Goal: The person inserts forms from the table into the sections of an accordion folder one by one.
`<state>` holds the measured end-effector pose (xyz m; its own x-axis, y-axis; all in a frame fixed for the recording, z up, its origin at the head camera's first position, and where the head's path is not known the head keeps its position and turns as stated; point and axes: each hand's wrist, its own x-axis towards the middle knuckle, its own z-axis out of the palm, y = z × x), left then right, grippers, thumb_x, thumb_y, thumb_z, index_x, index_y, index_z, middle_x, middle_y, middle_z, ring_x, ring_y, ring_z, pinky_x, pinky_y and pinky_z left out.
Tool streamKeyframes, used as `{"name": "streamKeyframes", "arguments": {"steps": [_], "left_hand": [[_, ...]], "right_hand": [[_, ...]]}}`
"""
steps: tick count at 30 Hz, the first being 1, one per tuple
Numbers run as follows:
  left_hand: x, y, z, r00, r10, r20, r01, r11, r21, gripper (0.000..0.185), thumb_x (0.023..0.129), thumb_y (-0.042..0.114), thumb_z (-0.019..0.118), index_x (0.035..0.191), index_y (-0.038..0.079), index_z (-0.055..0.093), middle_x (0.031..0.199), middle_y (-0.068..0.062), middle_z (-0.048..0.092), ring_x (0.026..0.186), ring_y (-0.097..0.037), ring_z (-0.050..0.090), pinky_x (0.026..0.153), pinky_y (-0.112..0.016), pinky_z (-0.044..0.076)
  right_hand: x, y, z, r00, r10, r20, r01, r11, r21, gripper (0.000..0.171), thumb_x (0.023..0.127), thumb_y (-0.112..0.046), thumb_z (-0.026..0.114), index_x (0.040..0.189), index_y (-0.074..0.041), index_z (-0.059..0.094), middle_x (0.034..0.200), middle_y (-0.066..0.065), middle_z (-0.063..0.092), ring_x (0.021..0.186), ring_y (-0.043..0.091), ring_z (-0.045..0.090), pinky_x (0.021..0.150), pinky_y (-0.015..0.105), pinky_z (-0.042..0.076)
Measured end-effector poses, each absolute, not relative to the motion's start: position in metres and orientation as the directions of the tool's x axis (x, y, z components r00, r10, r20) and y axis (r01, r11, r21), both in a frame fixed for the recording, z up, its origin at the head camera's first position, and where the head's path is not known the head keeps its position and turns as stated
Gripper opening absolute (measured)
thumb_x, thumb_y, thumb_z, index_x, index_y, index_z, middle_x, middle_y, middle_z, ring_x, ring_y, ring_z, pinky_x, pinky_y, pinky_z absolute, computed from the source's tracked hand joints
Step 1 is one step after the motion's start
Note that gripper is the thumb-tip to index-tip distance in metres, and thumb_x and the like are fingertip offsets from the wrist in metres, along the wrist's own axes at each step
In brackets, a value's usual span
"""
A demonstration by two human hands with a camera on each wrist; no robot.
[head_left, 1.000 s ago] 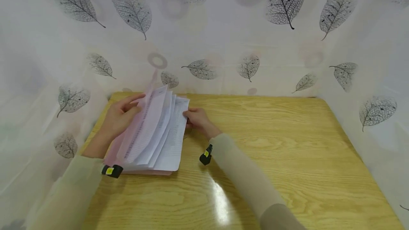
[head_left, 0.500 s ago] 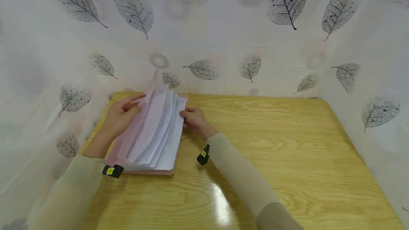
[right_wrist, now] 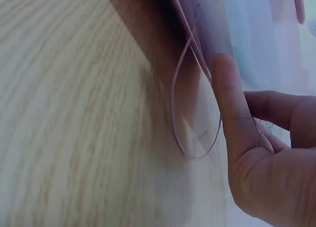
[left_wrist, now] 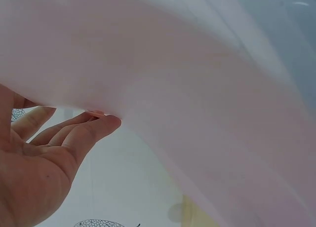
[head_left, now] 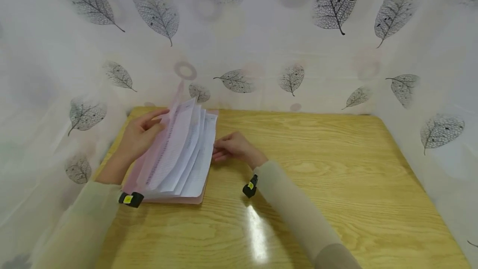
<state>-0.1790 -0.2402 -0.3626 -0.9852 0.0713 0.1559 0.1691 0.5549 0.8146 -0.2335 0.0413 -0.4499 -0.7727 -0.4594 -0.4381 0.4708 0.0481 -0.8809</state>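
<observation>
A pink folder (head_left: 175, 199) lies at the table's left, its translucent cover (head_left: 157, 152) lifted and several white printed sheets (head_left: 188, 157) fanned up inside. My left hand (head_left: 138, 138) rests against the outer side of the cover and props it; in the left wrist view my left hand (left_wrist: 54, 153) has fairly straight fingers touching the pink cover (left_wrist: 173, 89). My right hand (head_left: 233, 148) lies on the table at the folder's right edge with relaxed fingers. In the right wrist view my right hand (right_wrist: 266, 163) has its thumb beside the folder's thin elastic loop (right_wrist: 172, 101).
The wooden table (head_left: 317, 169) stretches bare to the right and front. A white leaf-print curtain (head_left: 298, 45) closes it in at the back and on both sides. Small black and yellow devices (head_left: 130, 199) sit at each wrist.
The sheets' right edges have slid left inside the folder. My right hand has drawn back a little toward me and to the right. My left hand has stayed put.
</observation>
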Motion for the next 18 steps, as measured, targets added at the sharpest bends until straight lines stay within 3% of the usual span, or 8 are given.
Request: {"name": "streamKeyframes", "arguments": {"steps": [5,12,18], "left_hand": [[-0.179,-0.242,-0.365,-0.984,0.076,0.164,0.179,0.544,0.820,0.045,0.106,0.010,0.055,0.150,0.009,0.058,0.158,-0.020,0.052,0.138,-0.050,0.056,0.084,-0.004,0.042],[-0.178,-0.240,-0.365,-0.980,0.082,0.183,0.198,0.527,0.827,0.044,0.106,0.009,0.054,0.149,0.007,0.059,0.158,-0.020,0.052,0.136,-0.051,0.056,0.086,-0.004,0.042],[-0.178,-0.239,-0.363,-0.977,0.084,0.195,0.210,0.525,0.825,0.044,0.105,0.008,0.054,0.148,0.006,0.059,0.157,-0.020,0.053,0.135,-0.051,0.057,0.084,-0.004,0.043]], "right_hand": [[-0.231,0.031,-0.453,-0.800,-0.435,-0.413,0.448,0.026,-0.894,0.029,0.103,0.000,0.060,0.125,0.019,0.066,0.091,0.023,0.078,0.065,0.020,0.076,0.069,0.035,0.065],[-0.230,0.016,-0.455,-0.811,-0.408,-0.418,0.464,-0.015,-0.886,0.028,0.102,0.000,0.061,0.123,0.018,0.067,0.078,0.013,0.073,0.061,0.018,0.074,0.065,0.033,0.064],[-0.229,0.007,-0.455,-0.813,-0.401,-0.421,0.456,0.010,-0.890,0.027,0.102,0.000,0.060,0.122,0.016,0.068,0.077,0.012,0.073,0.059,0.017,0.073,0.065,0.032,0.064]]}}
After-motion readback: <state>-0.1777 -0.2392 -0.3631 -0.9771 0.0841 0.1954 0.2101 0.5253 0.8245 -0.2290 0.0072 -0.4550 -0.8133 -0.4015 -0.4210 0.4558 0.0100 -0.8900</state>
